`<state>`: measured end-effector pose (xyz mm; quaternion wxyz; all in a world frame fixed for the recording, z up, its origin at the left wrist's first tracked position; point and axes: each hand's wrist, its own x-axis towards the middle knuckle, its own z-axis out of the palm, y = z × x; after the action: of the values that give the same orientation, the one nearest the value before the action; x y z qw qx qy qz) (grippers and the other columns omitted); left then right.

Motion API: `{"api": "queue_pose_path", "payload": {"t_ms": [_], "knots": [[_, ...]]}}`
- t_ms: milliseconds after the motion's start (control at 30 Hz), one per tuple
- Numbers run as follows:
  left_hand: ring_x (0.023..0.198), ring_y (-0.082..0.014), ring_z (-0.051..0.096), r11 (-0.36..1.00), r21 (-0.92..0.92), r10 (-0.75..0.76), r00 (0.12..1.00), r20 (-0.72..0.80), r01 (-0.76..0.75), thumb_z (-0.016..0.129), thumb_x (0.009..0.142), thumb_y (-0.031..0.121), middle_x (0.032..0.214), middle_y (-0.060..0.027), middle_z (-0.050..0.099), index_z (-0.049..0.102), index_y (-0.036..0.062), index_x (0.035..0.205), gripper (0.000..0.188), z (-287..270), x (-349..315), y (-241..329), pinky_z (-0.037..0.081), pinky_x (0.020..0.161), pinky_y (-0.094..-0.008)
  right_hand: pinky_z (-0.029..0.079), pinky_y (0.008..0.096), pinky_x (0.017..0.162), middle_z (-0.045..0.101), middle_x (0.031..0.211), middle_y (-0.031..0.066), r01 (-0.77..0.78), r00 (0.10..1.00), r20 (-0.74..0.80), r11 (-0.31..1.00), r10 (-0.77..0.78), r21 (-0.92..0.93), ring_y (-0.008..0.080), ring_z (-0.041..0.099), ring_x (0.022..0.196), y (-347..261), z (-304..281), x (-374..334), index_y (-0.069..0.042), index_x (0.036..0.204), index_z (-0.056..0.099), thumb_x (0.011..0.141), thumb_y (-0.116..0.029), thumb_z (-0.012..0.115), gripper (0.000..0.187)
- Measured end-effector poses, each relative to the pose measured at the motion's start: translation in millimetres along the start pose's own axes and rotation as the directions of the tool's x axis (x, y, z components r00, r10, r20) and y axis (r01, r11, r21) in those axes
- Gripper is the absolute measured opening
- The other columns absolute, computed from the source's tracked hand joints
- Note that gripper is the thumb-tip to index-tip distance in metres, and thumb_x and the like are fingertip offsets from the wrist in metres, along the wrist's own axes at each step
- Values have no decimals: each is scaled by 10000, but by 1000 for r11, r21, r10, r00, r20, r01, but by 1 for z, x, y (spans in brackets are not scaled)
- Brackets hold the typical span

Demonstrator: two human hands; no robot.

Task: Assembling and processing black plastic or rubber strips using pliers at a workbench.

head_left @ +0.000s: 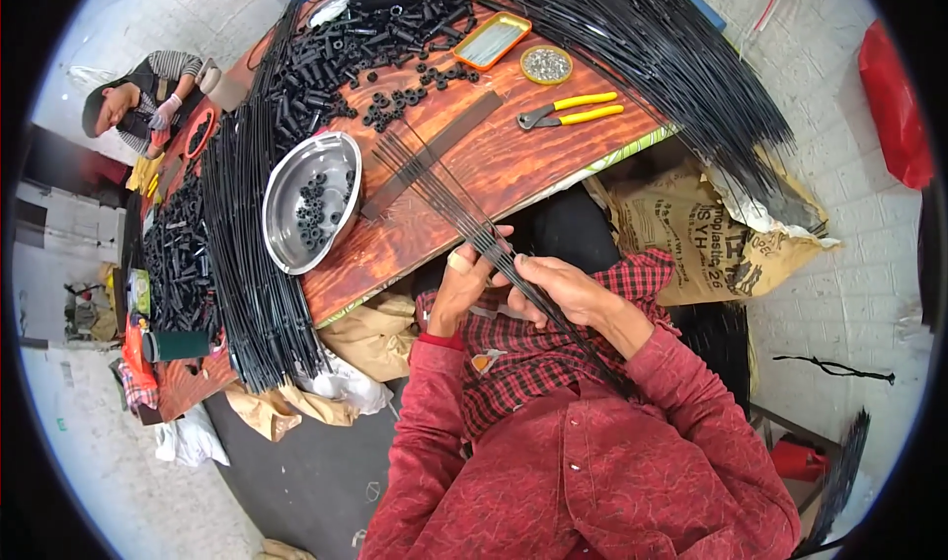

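A bundle of thin black rods point(439, 197) slants across my lap, its far ends fanned out over the table edge. My left hand point(464, 276) is closed round the rods' middle, with a pale wrap on one finger. Just behind it, my right hand point(565, 288) grips the same bundle between thumb and fingers. The near ends run down past my right wrist over the checked apron point(494, 355). Beyond the rod tips lies a flat dark bar point(434, 153) on the wooden table point(538, 170). Left of it, a steel bowl point(279, 204) holds small black rings.
Yellow-handled cutters point(583, 108), a round dish of small metal pieces point(546, 64) and an orange-rimmed tray point(494, 40) lie farther back. Black plastic parts point(375, 41) are heaped beyond. Long rod bundles point(652, 46) cover both sides. Another person point(148, 101) works at the far left.
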<state>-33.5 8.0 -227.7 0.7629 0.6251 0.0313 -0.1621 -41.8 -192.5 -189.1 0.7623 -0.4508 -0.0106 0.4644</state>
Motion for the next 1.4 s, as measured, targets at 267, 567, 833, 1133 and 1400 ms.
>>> {"api": "queue_pose_path", "payload": {"t_ms": [267,567,833,1133,1400], "knots": [[944,-156,650,967,149,211,978,-13,-206,561,1055,241,1026,-68,694,640,18,1141,252,-3,20,-38,531,834,-320,567,266,590,694,896,72,-34,997,-71,995,28,-98,148,685,694,-6,-23,11,-31,1206,585,1062,-445,487,449],[971,-141,636,975,172,138,990,43,-143,529,1055,187,1151,-84,721,692,-1,1143,264,17,31,-38,507,873,-319,600,305,657,716,965,148,7,1000,-16,1000,-7,-10,224,733,794,5,-25,-3,-15,1179,591,1055,-382,530,392],[1094,-173,631,957,255,119,988,98,-141,556,1048,251,1224,-102,700,663,13,1221,312,-1,36,-29,504,956,-345,614,315,699,707,981,137,23,1000,-4,990,-23,141,238,738,818,6,-26,14,9,1192,598,1058,-295,545,336],[1068,-176,635,937,301,180,984,9,-175,576,992,175,1222,-95,701,671,16,1251,318,-13,20,-37,507,922,-331,614,319,699,711,982,125,29,995,88,996,-36,83,219,733,815,17,-18,16,-13,1220,594,1044,-346,568,378],[1150,-326,645,806,591,139,983,-122,-41,579,1003,166,1220,-221,681,613,7,1329,364,-5,4,-36,484,975,-387,604,307,661,680,932,123,9,998,-64,1000,-7,25,232,725,797,7,-18,1,34,1205,568,1074,-233,480,310]]}}
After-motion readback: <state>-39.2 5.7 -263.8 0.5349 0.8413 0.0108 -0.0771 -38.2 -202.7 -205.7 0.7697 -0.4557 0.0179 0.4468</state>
